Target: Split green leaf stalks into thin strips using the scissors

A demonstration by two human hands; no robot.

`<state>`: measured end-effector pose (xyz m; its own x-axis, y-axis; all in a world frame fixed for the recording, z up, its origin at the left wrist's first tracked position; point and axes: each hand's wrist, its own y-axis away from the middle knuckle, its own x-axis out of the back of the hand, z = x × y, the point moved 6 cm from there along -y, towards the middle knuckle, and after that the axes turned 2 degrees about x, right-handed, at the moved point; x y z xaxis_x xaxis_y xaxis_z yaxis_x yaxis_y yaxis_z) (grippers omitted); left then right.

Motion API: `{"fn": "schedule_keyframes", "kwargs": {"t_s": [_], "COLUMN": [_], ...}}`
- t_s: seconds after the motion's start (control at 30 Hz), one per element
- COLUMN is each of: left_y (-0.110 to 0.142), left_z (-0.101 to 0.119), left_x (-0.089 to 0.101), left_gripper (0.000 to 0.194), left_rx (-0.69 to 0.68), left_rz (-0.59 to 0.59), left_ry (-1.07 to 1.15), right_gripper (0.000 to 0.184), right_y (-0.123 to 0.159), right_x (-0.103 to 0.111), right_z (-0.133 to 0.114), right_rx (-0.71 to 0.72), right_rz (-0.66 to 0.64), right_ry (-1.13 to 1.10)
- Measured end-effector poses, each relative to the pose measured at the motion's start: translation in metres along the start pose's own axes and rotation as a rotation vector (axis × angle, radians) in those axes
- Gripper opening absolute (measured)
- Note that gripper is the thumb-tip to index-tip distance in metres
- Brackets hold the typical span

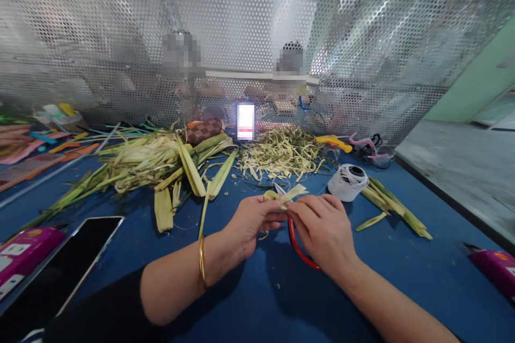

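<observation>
My left hand (249, 221) and my right hand (324, 225) meet above the table, both pinching a pale green leaf strip (298, 191). The strip's flat end sticks out past the fingertips, and a curled part shows by the left fingers. Beneath the right hand is a pair of red-handled scissors (296, 249), with its blades pointing away beyond the hands. The right hand partly hides the scissors, and I cannot tell whether it touches them. A white spool of thread (346, 183) stands just beyond the right hand.
Leaf stalks and leaves (145, 158) lie heaped at left, thin shavings (281, 153) at centre back. A phone (76, 262) lies front left; a lit screen (245, 120) stands by the perforated metal partition (249, 16). More leaf pieces (396, 206) and a yellow tool (333, 142) are at right.
</observation>
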<state>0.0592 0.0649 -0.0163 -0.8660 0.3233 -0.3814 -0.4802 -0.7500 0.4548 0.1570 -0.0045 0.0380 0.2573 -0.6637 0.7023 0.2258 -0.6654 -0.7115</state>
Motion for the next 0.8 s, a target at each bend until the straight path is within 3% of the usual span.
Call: {"fn": "schedule_keyframes", "kwargs": {"t_s": [0.23, 0.4, 0.5, 0.63, 0.8], "left_y": [-0.001, -0.001, 0.000, -0.001, -0.001], "left_z": [-0.002, -0.001, 0.002, 0.002, 0.005], "left_x": [-0.001, 0.001, 0.001, 0.003, 0.002], "left_gripper": [0.014, 0.012, 0.011, 0.010, 0.013], "left_rx": [-0.033, -0.014, -0.019, 0.004, 0.001], "left_rz": [-0.060, -0.033, -0.033, -0.023, -0.032], "left_ry": [0.023, -0.018, -0.039, -0.038, -0.051], "right_gripper": [0.021, 0.021, 0.018, 0.018, 0.018], "right_y": [0.001, -0.003, -0.005, -0.003, -0.003], "right_x": [-0.006, 0.004, 0.004, 0.001, -0.003], "right_z": [-0.015, 0.008, 0.018, 0.013, 0.012], "right_rx": [0.060, -0.014, 0.008, 0.115, 0.080], "right_rz": [-0.020, 0.071, 0.040, 0.011, -0.035], "right_ry": [-0.085, -0.024, 0.025, 0.094, 0.065]}}
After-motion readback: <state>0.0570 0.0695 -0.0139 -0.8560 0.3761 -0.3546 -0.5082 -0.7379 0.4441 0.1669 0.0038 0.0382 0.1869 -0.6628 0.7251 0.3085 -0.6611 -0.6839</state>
